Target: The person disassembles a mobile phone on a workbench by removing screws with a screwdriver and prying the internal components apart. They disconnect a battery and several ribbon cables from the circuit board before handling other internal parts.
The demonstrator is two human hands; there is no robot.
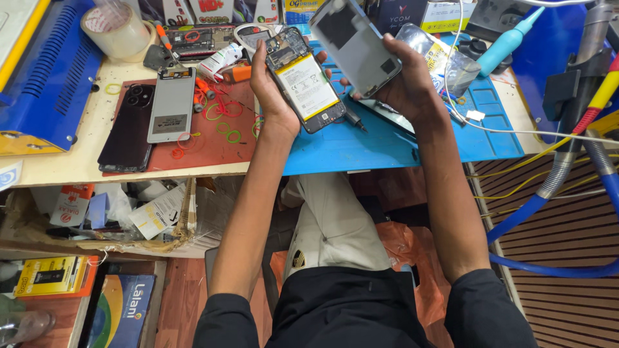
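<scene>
My left hand (269, 87) holds an opened phone body (303, 78) with its battery and circuit board facing up, tilted over the blue work mat (361, 145). My right hand (403, 80) grips a grey phone back cover (353, 44) just right of the phone body, its inner side showing. The two parts are apart, nearly touching at their edges. A small screwdriver (354, 120) lies on the mat under my hands.
A dark phone (127, 125) and a grey phone panel (171, 104) lie on a red mat (213, 145) with coloured rubber bands. A tape roll (117, 29), a glue tube (219, 61), a blue machine (45, 77) and hoses (567, 174) surround the bench.
</scene>
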